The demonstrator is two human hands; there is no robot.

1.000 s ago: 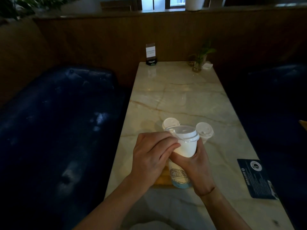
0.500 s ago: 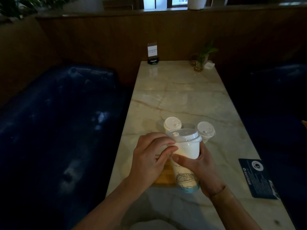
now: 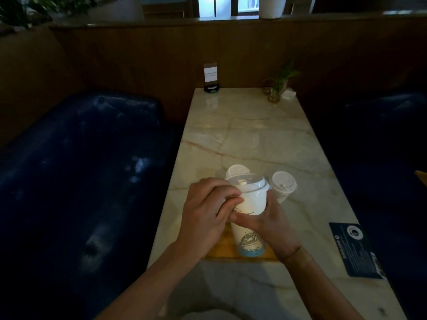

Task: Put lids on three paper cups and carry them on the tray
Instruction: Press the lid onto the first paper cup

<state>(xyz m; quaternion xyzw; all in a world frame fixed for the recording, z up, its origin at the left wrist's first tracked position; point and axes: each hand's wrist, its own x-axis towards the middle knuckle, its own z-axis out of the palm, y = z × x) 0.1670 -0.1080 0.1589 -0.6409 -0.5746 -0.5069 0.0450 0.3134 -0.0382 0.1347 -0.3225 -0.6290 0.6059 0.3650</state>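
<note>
- Right hand [image 3: 268,222] clamps the cup [image 3: 248,218] at mid-height; keep it upright on the tray [image 3: 221,248]
- Left hand [image 3: 208,209] pinches the lid [image 3: 248,182] rim; press evenly around until seated

Tall white paper cup [image 3: 248,227] with bridge drawing, lidded, upright on wooden tray [image 3: 221,247]; two lidded cups [image 3: 283,184] behind.
</note>
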